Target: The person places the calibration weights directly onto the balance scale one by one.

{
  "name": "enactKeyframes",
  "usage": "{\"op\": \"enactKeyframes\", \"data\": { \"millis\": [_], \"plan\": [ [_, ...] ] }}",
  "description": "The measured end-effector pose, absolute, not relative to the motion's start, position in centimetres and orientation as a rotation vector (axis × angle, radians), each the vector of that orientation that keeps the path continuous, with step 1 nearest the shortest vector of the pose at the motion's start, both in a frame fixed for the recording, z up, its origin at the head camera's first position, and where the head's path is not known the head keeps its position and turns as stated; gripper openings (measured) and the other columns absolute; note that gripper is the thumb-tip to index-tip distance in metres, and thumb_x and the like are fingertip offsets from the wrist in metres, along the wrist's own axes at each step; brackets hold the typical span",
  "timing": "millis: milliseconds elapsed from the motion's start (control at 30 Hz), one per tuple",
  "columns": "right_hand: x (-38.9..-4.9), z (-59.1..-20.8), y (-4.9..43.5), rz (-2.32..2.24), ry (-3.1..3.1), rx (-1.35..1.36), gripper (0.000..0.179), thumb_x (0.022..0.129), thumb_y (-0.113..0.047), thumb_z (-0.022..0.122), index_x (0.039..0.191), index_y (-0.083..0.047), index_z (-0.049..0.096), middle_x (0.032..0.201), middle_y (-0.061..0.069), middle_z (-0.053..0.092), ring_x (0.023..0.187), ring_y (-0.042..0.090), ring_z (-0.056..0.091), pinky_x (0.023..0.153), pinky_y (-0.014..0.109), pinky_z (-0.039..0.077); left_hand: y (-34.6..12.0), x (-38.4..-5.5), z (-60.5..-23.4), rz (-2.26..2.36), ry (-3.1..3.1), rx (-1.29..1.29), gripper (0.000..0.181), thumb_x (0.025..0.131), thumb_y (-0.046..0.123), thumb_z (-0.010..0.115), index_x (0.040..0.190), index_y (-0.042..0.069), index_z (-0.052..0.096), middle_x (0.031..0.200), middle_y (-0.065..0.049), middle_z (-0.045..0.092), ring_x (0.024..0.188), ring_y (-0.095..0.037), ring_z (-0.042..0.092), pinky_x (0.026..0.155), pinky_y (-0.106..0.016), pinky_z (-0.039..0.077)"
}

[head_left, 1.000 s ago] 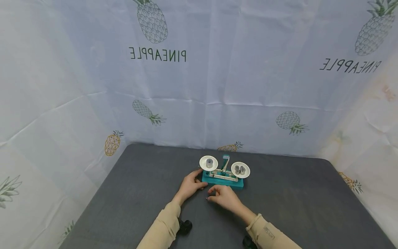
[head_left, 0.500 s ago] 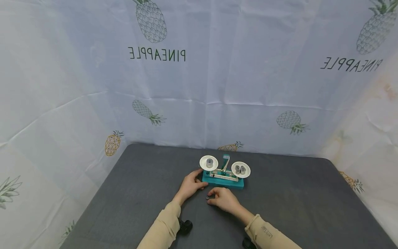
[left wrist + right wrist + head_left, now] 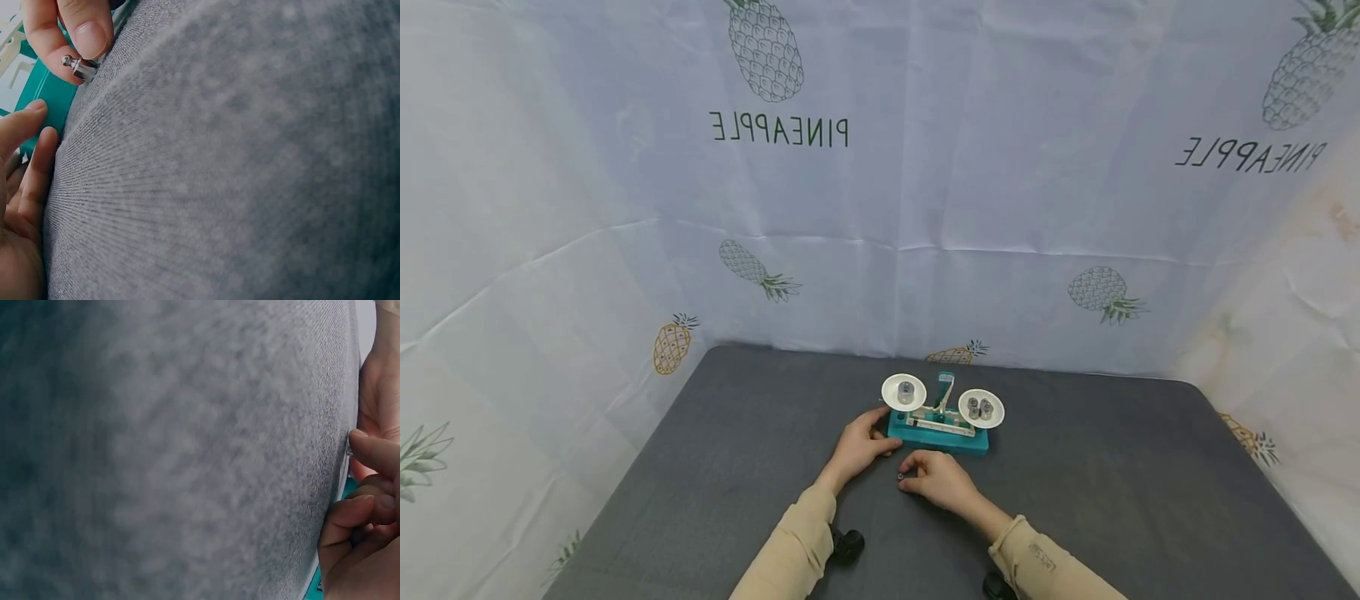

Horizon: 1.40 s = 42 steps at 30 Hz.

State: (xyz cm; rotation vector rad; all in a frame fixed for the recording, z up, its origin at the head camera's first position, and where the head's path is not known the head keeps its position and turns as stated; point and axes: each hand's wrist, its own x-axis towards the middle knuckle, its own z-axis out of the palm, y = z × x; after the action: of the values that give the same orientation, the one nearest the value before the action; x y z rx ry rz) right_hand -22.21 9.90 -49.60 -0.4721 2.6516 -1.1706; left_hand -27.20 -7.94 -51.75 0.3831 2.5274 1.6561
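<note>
A teal balance scale (image 3: 940,440) with two white pans stands on the dark table. One larger metal weight (image 3: 906,392) sits on the left pan, and two smaller weights (image 3: 979,409) stand side by side on the right pan. My left hand (image 3: 856,448) holds the left end of the base, thumb at its front edge and index finger toward the back. Just in front of the scale, my right hand (image 3: 943,479) pinches a small knobbed metal weight (image 3: 80,67) between thumb and index finger. In the right wrist view, the fingers of my right hand (image 3: 369,537) mostly hide that weight.
The dark grey table (image 3: 1112,483) extends on both sides of the scale. A white cloth backdrop (image 3: 880,192) printed with pineapples hangs behind and beside it. Black wrist cameras (image 3: 848,546) show under both sleeves.
My right hand shifts very slightly, still pinching the small weight in front of the scale. My left hand and the weights on the pans stay where they were.
</note>
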Motion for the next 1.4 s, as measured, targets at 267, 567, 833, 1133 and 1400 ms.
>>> {"op": "enactKeyframes", "data": {
  "millis": [267,567,833,1133,1400],
  "plan": [
    [-22.1,-49.7,9.8,-1.165,2.654,-0.470,0.009,0.079,-0.021,0.072,0.085,-0.015,0.068,0.051,-0.010,0.043,0.043,0.003,0.039,0.041,0.019,0.029,-8.0,-27.1,-51.7,1.658,2.526,0.383,0.064,0.080,0.023,0.073,0.136,0.008,0.047,0.067,-0.009,0.067,0.058,-0.010,0.062,0.063,-0.024,0.049],
    [-22.1,-49.7,9.9,-1.163,2.673,-0.500,0.007,0.080,-0.021,0.071,0.084,-0.015,0.069,0.052,-0.009,0.043,0.044,0.003,0.038,0.041,0.019,0.029,-8.0,-27.1,-51.5,1.651,2.530,0.400,0.063,0.081,0.023,0.073,0.136,0.008,0.047,0.068,-0.008,0.067,0.059,-0.010,0.063,0.064,-0.023,0.049],
    [-21.9,-49.3,9.9,-1.224,2.684,-0.489,0.008,0.081,-0.021,0.071,0.083,-0.014,0.068,0.052,-0.008,0.042,0.043,0.002,0.037,0.041,0.019,0.029,-7.9,-27.0,-51.6,1.650,2.527,0.411,0.063,0.081,0.023,0.072,0.136,0.007,0.046,0.068,-0.008,0.067,0.060,-0.010,0.063,0.064,-0.023,0.049],
    [-22.2,-46.3,10.0,-1.290,2.747,-0.468,0.013,0.084,-0.022,0.068,0.094,-0.013,0.070,0.050,-0.006,0.040,0.040,0.004,0.032,0.042,0.019,0.030,-8.0,-27.1,-52.1,1.659,2.521,0.411,0.064,0.081,0.024,0.072,0.137,0.007,0.046,0.069,-0.007,0.068,0.059,-0.008,0.062,0.062,-0.022,0.050],
    [-23.4,-43.0,10.0,-1.399,2.808,-0.458,0.017,0.085,-0.024,0.068,0.098,-0.014,0.070,0.051,-0.005,0.040,0.039,0.006,0.030,0.042,0.021,0.030,-8.1,-27.2,-52.1,1.655,2.526,0.408,0.063,0.081,0.026,0.072,0.136,0.008,0.047,0.071,-0.007,0.068,0.060,-0.008,0.063,0.063,-0.024,0.050]
  ]
}}
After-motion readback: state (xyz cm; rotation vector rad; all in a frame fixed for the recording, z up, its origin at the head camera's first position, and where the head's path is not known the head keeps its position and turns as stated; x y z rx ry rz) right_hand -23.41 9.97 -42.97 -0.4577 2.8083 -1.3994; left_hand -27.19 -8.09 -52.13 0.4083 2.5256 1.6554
